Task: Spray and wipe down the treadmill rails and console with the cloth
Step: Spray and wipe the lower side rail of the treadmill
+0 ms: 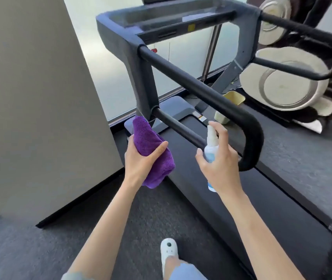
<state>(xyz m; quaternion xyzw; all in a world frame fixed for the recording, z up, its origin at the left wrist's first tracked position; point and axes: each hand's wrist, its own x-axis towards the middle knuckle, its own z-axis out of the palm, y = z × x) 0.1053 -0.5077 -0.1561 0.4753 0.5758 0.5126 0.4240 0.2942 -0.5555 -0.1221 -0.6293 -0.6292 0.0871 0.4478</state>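
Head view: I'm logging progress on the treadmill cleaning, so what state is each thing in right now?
Purple cloth: bunched, gripped in the left hand.
Spray bottle: upright, held in the right hand, index finger on the nozzle.
Near black rail: untouched by cloth.
Console: untouched.

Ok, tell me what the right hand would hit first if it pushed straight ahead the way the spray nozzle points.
Most likely the lower black rail. The right hand holds the spray bottle with its nozzle aimed up and forward, and that rail runs just beyond it. Depth is unclear, so the bottle could pass above it.
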